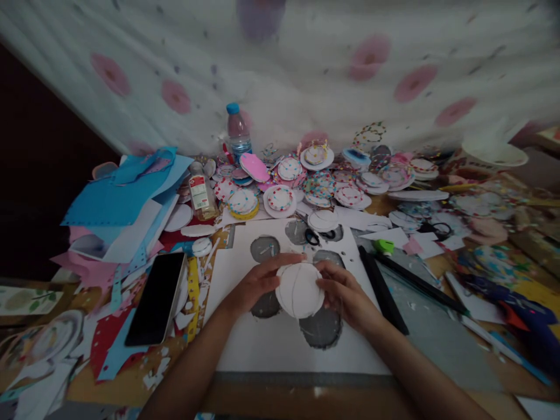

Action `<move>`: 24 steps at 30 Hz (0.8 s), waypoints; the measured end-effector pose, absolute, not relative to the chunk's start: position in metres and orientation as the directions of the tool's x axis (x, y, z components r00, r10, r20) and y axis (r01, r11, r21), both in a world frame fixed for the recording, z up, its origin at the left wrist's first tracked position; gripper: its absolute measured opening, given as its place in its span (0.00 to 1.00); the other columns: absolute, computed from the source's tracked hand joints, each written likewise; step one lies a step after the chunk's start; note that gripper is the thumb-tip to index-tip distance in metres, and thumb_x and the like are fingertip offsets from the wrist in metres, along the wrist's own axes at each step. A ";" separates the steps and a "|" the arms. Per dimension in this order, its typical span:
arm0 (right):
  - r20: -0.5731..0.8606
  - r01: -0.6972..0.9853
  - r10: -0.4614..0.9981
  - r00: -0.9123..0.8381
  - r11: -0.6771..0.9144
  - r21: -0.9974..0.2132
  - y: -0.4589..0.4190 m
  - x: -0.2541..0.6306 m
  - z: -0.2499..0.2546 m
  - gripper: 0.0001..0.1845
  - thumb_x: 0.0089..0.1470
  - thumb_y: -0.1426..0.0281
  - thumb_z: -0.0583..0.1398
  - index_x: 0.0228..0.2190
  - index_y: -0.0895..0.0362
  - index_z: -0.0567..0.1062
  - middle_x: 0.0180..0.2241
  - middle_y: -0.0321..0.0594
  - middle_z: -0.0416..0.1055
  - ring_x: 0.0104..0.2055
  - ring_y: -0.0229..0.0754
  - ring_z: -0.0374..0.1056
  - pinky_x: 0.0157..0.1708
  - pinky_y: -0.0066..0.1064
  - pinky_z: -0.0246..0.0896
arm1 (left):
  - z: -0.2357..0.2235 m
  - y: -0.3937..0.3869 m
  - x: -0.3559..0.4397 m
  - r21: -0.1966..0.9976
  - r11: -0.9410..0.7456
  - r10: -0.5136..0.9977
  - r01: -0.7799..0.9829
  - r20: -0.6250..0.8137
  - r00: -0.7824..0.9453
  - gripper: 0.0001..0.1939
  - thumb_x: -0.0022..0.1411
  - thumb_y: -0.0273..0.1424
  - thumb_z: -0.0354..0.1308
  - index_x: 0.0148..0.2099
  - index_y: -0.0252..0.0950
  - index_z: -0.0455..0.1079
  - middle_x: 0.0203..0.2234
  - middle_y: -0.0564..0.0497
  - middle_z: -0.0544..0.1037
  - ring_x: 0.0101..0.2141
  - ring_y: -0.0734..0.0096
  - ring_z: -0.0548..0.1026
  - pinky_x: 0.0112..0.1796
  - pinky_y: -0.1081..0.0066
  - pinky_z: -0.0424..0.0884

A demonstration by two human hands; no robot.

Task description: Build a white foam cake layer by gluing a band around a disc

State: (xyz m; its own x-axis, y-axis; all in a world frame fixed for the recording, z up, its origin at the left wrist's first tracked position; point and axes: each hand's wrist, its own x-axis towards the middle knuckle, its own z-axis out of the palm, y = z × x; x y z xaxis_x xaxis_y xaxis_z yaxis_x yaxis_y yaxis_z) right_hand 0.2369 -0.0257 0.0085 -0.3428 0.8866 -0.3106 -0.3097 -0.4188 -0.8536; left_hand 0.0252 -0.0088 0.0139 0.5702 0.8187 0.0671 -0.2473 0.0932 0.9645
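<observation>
Between my two hands is a round white foam disc [300,290], with thin curved lines across its face. My left hand [261,281] grips its left edge, thumb on the near side and fingers along the top. On the opposite edge, my right hand [343,290] pinches the disc between thumb and fingers. Beneath lies a large white sheet [245,350] with several round holes cut through it, showing dark grey below. Small black-handled scissors [312,236] rest near the sheet's far edge, beside another white disc [322,220].
Decorated round paper pieces [280,198] are heaped at the back near a water bottle [238,133] and a glue bottle [202,192]. A phone [156,298] and blue sheets [109,201] lie left. Black tools [384,291] and a green-capped item [384,247] lie right.
</observation>
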 end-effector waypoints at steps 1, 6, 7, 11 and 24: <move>-0.310 -0.306 0.884 -0.351 -0.421 -0.854 -0.026 0.237 0.009 0.11 0.44 0.64 0.66 0.31 0.56 0.75 0.21 0.30 0.64 0.17 0.29 0.57 0.16 0.20 0.54 | 0.013 -0.009 0.025 0.965 0.091 0.820 -0.247 0.068 0.568 0.26 0.59 0.43 0.58 0.57 0.40 0.68 0.58 0.44 0.68 0.60 0.50 0.59 0.58 0.59 0.53; -0.308 -0.284 0.875 -0.374 -0.424 -0.860 -0.028 0.237 0.009 0.12 0.44 0.63 0.66 0.30 0.57 0.74 0.21 0.30 0.64 0.17 0.29 0.58 0.16 0.20 0.54 | 0.014 -0.009 0.024 0.962 0.123 0.823 -0.242 0.037 0.567 0.27 0.57 0.43 0.60 0.57 0.40 0.68 0.57 0.42 0.69 0.58 0.48 0.63 0.55 0.56 0.58; -0.304 -0.286 0.874 -0.378 -0.422 -0.860 -0.028 0.237 0.009 0.12 0.45 0.63 0.66 0.31 0.57 0.74 0.21 0.30 0.64 0.17 0.29 0.58 0.16 0.20 0.54 | 0.014 -0.009 0.024 0.964 0.122 0.826 -0.235 0.033 0.563 0.26 0.57 0.43 0.60 0.56 0.40 0.69 0.57 0.43 0.69 0.58 0.48 0.63 0.55 0.56 0.57; -0.294 -0.290 0.872 -0.392 -0.420 -0.860 -0.027 0.237 0.008 0.11 0.46 0.64 0.65 0.31 0.57 0.73 0.21 0.29 0.64 0.17 0.27 0.59 0.15 0.18 0.53 | 0.016 -0.010 0.025 0.960 0.141 0.852 -0.242 0.007 0.524 0.21 0.60 0.39 0.58 0.55 0.39 0.71 0.55 0.44 0.71 0.57 0.50 0.64 0.55 0.57 0.58; -0.284 -0.268 0.891 -0.354 -0.388 -0.882 -0.027 0.237 0.006 0.11 0.46 0.65 0.64 0.31 0.56 0.71 0.21 0.29 0.63 0.15 0.28 0.59 0.13 0.19 0.50 | 0.021 -0.009 0.030 0.989 -0.131 0.892 -0.074 0.150 0.426 0.13 0.64 0.31 0.53 0.48 0.39 0.74 0.50 0.45 0.75 0.53 0.57 0.69 0.55 0.60 0.59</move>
State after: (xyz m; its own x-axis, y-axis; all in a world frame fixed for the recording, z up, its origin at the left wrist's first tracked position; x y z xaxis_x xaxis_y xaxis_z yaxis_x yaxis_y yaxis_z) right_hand 0.2372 -0.0272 0.0058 -0.3544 0.8908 -0.2845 -0.2681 -0.3882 -0.8817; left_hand 0.0295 -0.0090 0.0208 0.4264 0.8920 0.1504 -0.0738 -0.1314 0.9886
